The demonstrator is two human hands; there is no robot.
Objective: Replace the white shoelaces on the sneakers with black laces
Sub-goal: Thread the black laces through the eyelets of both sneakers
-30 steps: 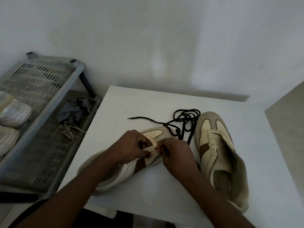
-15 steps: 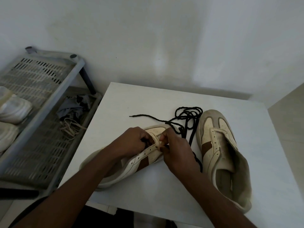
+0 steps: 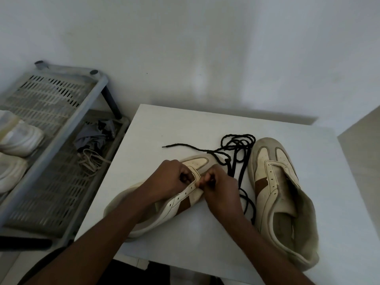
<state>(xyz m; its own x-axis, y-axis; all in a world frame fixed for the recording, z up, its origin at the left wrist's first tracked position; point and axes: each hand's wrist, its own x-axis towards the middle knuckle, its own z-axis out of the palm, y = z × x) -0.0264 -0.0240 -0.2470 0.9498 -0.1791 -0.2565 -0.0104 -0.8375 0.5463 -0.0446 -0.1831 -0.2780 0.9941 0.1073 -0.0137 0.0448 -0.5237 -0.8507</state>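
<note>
left hand (image 3: pixel 172 178) grips sneaker (image 3: pixel 197 162), forearm from 7 o'clock | right hand (image 3: pixel 221 190) pinches black lace (image 3: pixel 238 145), forearm from 5 o'clock

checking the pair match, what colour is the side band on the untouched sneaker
Brown band on the cream sneaker, head view.

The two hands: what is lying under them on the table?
The left hand and right hand hold a tilted sneaker; a black lace passes beneath the right wrist. What the fingers pinch is covered.
</note>
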